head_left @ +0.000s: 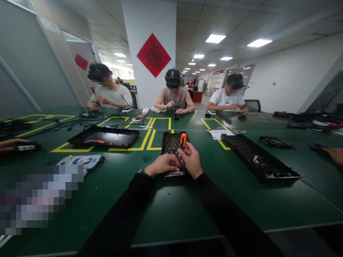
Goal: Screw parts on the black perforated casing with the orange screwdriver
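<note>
In front of me on the green table lies a black tray with small parts inside. My right hand is closed around a screwdriver with an orange and black handle, held upright with the handle at the top. Close beside it, above the near part of the tray, my left hand has its fingers closed on a small dark thing that I cannot make out. Fingers of both hands hide the screwdriver's lower end. A light-coloured strip shows at the tray's near end.
To the right lies a long black tray with small parts; to the left, a wider black tray with orange items. A phone in a patterned case is at my left. Several people sit around the table, and cables run across its left side.
</note>
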Motion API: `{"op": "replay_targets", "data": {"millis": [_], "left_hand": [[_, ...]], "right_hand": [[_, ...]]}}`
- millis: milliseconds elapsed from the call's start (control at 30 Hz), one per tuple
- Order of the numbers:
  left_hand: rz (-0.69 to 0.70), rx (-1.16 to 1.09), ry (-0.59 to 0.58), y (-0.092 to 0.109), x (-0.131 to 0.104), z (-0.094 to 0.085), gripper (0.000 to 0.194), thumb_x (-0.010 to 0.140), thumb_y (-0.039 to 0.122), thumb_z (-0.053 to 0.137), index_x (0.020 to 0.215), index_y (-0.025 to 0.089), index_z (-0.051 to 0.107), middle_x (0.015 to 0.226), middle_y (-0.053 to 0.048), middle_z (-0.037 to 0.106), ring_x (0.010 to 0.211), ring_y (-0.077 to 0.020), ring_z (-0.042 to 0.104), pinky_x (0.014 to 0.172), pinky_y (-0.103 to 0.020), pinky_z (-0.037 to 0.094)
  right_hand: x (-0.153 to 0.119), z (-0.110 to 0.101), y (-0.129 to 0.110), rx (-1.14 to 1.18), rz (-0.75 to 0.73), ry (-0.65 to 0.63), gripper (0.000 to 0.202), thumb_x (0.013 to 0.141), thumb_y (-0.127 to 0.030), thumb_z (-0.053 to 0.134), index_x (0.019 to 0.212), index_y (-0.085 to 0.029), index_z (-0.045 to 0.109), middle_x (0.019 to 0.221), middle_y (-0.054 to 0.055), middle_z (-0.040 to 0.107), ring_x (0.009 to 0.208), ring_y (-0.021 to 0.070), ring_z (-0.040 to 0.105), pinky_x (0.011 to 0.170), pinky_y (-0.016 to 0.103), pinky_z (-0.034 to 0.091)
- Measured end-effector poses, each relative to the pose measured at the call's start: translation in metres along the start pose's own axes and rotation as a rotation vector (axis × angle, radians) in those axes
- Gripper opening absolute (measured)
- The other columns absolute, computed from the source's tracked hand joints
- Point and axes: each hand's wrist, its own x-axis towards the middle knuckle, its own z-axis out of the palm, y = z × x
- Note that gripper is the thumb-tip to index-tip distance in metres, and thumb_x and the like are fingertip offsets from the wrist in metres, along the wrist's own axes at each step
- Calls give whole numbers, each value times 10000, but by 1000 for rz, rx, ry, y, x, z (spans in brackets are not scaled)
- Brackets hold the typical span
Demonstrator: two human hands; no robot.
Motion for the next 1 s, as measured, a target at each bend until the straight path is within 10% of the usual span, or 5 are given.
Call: {"op": "replay_targets", "data": {"millis": [1000], "left_hand": [[61,14,-38,4,-1,-3,198,726,287,636,871,161,683,878,-33,666,795,-129,584,757,-212,431]], "right_hand": [[2,-1,-1,33,33,-24,412,805,-367,523,1171,-184,486,918,54,586,664,115,567,414,176,442]]}}
